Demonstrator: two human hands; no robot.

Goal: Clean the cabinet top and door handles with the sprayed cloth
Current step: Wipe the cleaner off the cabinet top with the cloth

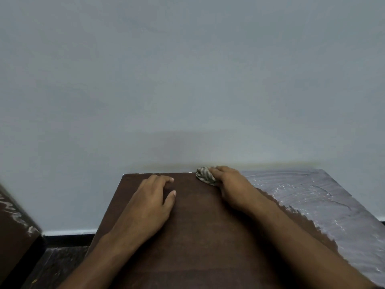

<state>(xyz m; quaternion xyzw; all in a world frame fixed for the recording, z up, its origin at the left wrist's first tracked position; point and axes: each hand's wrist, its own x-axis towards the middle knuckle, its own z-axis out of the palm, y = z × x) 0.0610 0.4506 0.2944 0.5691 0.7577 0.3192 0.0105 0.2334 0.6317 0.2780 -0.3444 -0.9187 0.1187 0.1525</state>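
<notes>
Right hand (227, 182), fingers clenched around a bunched cloth (205, 175), at the cabinet top's (200, 226) rear edge; left hand (152, 203) rests flat, fingers relaxed, beside it.

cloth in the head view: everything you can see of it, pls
The cloth is a small bunched wad, pale with darker stripes, soft fabric by its look. It lies crumpled on the brown cabinet top at its far edge by the wall. The right hand grips it; its fingers cover the right part. Wetness cannot be told.
</notes>
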